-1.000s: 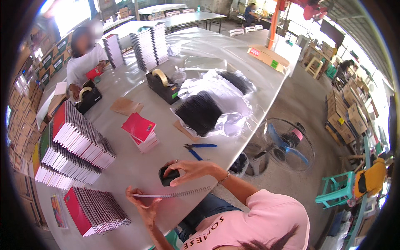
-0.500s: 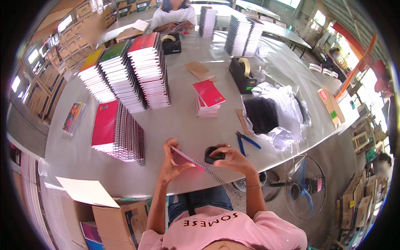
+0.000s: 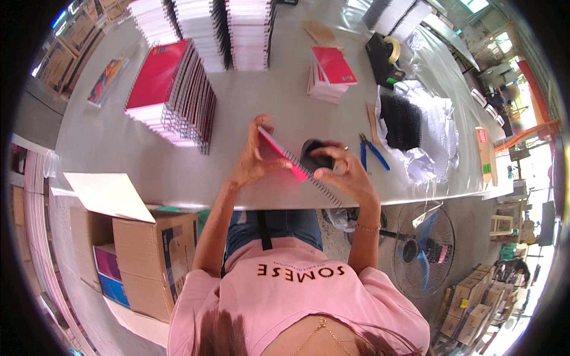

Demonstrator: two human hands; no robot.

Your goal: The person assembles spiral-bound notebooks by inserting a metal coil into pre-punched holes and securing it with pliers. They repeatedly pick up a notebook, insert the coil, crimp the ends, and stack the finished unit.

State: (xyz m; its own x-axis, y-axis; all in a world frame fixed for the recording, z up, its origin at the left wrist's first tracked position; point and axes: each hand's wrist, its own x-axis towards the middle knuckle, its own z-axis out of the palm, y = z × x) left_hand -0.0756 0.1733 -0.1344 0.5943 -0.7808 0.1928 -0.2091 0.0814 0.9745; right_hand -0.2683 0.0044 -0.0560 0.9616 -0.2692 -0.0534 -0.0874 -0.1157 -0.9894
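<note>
A spiral-bound notebook with a pink-red cover (image 3: pixel 284 156) is held tilted on edge over the grey table (image 3: pixel 119 154), near its front edge. My left hand (image 3: pixel 250 159) grips the notebook's left end with the fingers spread over the cover. My right hand (image 3: pixel 343 172) pinches the wire spine at the right end. A small round black object (image 3: pixel 313 155) lies on the table just behind my right hand. Blue-handled pliers (image 3: pixel 373 154) lie to its right.
A long stack of red-covered notebooks (image 3: pixel 172 89) stands at the left, with taller white-edged stacks (image 3: pixel 202 24) behind it. A small pile with a red cover (image 3: pixel 330 72), a black tape dispenser (image 3: pixel 385 52) and black coils on white plastic (image 3: pixel 405 120) sit farther back. A cardboard box (image 3: pixel 151 249) and a floor fan (image 3: pixel 424 249) stand below.
The view has swung down and left toward my lap. Both hands kept hold of the notebook and turned it up from flat to tilted on edge.
</note>
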